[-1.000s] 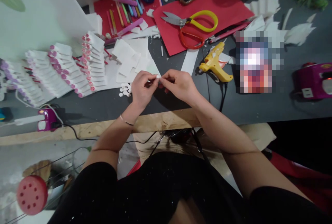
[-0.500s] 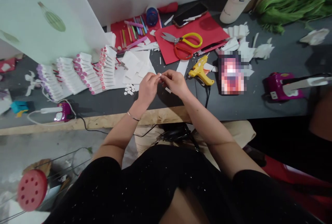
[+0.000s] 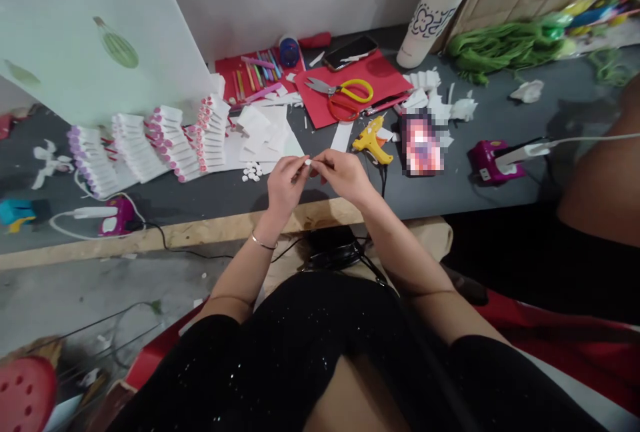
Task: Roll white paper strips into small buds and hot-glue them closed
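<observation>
Over the table's front part, my left hand and my right hand meet fingertip to fingertip. Pinched between them is a small white piece, perhaps rolled paper; its exact shape is too small to make out. Left of my left hand lies a little pile of small white rounded pieces. Behind the hands are cut white paper pieces. A yellow glue gun lies to the right of my right hand, its cord running toward the front edge.
Scissors and a phone lie on red sheets. Fanned rows of white sticks with coloured ends are at left. A tumbler stands behind. Purple power blocks sit at both sides. Another person's arm is at right.
The view has shifted a little. Both hands stay together, and the white piece between the fingertips shows more plainly. A short white strip below my right hand is no longer visible.
</observation>
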A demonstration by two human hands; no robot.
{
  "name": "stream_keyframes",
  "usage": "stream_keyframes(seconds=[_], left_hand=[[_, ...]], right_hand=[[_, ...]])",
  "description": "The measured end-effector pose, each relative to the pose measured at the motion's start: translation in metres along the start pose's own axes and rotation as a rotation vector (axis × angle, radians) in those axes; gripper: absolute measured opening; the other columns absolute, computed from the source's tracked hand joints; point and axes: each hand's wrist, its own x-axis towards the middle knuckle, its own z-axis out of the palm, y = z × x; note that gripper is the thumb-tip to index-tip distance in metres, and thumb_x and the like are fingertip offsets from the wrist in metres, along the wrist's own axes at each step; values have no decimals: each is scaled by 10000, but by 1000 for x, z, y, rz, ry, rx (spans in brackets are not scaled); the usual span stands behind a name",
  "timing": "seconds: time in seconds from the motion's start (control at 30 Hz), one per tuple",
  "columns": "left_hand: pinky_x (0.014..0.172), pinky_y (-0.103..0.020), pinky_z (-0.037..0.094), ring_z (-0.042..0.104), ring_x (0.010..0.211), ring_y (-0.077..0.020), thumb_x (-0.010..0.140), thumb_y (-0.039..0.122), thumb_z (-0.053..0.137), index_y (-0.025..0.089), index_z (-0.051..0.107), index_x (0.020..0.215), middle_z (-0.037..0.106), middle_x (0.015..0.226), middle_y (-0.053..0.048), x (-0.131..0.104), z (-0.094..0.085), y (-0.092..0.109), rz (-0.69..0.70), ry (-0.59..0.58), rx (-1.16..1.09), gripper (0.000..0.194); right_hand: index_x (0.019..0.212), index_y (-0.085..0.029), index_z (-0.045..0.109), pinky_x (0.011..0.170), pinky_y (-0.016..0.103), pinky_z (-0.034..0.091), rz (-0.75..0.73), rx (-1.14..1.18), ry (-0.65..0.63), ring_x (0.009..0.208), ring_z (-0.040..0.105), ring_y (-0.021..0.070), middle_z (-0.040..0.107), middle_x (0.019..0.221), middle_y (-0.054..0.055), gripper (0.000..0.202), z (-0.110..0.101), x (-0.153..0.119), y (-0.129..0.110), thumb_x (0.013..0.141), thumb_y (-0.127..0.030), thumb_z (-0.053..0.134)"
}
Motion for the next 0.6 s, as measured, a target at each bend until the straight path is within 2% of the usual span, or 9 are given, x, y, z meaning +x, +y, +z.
stream_keyframes(seconds=[0.17, 0.37, 0.5, 0.6], left_hand=[[639, -202, 570, 671, 796, -120, 996, 457, 586, 202, 777, 1091, 724, 1010, -80, -2, 3, 14, -121, -5, -93, 332], [623, -214, 596, 682, 797, -133, 925, 499, 678, 197, 790, 1004, 723, 964, -75, 12, 14, 28, -229, -9, -267, 332], [625, -224, 597, 674, 741, -120, 896, 493, 716, 191, 783, 963, 711, 929, -60, 22, 16, 29, -262, -116, -358, 316], [655, -240, 608, 684, 789, -130, 877, 497, 736, 204, 771, 1005, 705, 990, -63, 28, 15, 25, -277, -194, -404, 322]], right_hand=[[884, -177, 661, 670, 244, 452, -29, -33, 28, 610, 605, 110, 719, 773, 15, 162, -5, -14, 0, 918, -308, 573], [929, -173, 665, 655, 249, 460, -36, 74, 52, 644, 597, 119, 723, 820, 41, 277, -18, -13, 11, 906, -419, 539], [911, -173, 656, 674, 244, 454, -49, 83, 50, 662, 588, 114, 708, 792, 33, 262, -31, -10, 13, 905, -412, 547], [856, -173, 637, 668, 239, 443, -41, 123, -4, 646, 566, 99, 688, 756, 20, 245, -39, -10, 11, 898, -399, 552]])
